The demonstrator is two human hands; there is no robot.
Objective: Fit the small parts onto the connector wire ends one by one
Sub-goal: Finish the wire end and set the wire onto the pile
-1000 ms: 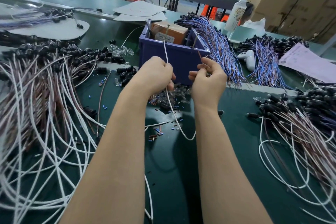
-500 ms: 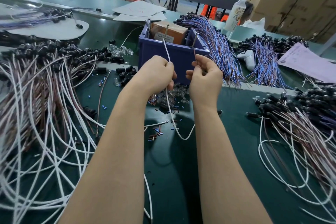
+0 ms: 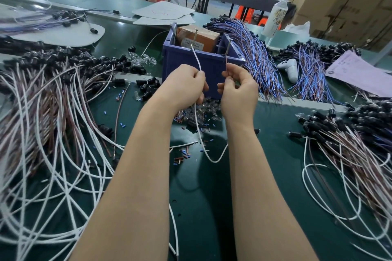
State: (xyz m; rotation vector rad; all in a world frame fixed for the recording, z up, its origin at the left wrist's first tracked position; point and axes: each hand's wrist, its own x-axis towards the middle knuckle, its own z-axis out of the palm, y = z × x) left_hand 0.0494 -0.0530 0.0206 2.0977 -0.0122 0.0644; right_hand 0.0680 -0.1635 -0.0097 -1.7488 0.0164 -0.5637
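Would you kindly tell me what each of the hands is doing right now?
Left hand: closed around the white wire.
Right hand: pinching the thin brown wire.

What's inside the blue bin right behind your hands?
A labelled brown cardboard box sits in the blue bin, a metal piece upright at its far-left corner. The bin's walls hide its floor and right compartment.

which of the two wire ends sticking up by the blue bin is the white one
The end held in the left hand: that white wire rises from its fist, while the right hand pinches a darker brownish wire.
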